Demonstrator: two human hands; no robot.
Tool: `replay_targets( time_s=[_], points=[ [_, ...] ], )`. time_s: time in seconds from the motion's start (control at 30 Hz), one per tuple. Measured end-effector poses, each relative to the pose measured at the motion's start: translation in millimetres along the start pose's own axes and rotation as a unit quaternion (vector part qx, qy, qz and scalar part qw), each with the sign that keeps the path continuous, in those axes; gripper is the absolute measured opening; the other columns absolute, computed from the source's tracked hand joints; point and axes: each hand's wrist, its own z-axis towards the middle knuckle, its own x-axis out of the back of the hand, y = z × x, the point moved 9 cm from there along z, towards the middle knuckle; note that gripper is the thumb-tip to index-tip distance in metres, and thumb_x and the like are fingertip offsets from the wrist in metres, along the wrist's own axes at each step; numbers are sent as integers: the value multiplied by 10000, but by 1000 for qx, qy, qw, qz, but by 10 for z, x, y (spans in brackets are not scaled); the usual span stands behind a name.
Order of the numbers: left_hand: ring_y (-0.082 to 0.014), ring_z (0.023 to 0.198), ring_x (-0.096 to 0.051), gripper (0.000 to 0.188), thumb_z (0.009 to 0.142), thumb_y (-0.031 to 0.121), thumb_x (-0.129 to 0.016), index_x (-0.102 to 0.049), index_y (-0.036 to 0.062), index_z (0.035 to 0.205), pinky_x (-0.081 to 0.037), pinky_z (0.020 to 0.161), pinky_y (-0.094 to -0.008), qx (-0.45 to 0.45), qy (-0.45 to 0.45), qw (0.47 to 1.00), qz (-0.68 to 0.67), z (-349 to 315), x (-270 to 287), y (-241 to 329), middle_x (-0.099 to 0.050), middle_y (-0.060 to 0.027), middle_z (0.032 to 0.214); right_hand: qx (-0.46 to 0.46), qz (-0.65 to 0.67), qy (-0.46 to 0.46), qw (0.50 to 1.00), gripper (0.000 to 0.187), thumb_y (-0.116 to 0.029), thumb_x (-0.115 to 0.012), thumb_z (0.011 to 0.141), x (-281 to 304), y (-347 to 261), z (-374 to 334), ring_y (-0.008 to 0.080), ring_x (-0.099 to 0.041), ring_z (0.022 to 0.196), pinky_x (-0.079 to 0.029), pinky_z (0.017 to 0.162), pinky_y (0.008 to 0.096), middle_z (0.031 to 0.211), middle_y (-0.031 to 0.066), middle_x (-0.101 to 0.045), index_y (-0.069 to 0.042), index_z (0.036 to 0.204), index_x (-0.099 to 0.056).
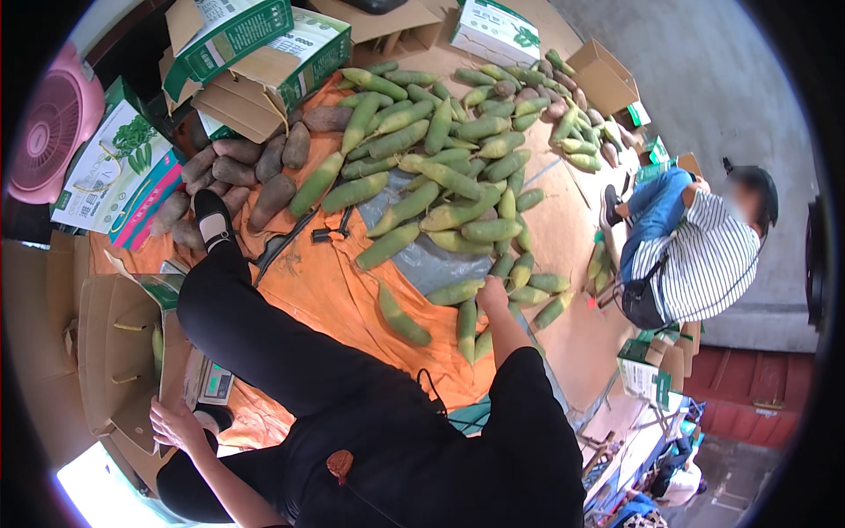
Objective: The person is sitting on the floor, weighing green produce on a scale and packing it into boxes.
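Grasping a green radish point(453, 293) by its end with the right hand point(494, 294), just right of centre — and holding the left hand point(179, 427) at an open carton's point(114, 348) edge, lower left — cannot tell whether gripping.

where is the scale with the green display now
In the head view, the scale sits at lower left, just right of the open cardboard box, near the left hand.

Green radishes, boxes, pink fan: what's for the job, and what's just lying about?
Seems part of the work:
green radish, held by the right hand
open carton, at the left hand

Probably just about:
pink fan
purplish-brown roots, untouched
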Motion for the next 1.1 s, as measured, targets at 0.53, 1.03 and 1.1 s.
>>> replay_targets(
  time_s=[0.53,1.03,1.1],
  points=[
    [-325,1181,-413,564,757,198,-650,-413,97,1259,-257,1006,-525,7,-5,1000,6,-47,115,-18,-467,-128,1223,-102,-29,-57,993,437,-74,-556,768,-484,700,729,341,-550,1065,-461,871,391,1145,181,-571,-13,1196,-491],
    [-317,1154,-441,558,740,207,-662,-430,75,1230,-283,979,-540,3,2,1000,-3,-49,26,24,-494,-127,1168,-208,98,23,973,329,-254,-558,808,-106,692,49,371,-582,993,-476,817,419,1005,248,-615,48,910,-635],
    [-314,1144,-451,563,731,200,-673,-434,78,1226,-284,978,-544,-6,18,1000,-14,-48,41,41,-500,-121,1159,-205,108,38,972,337,-254,-562,802,-62,704,24,382,-584,980,-477,811,423,985,257,-617,64,894,-631]
  ],
)
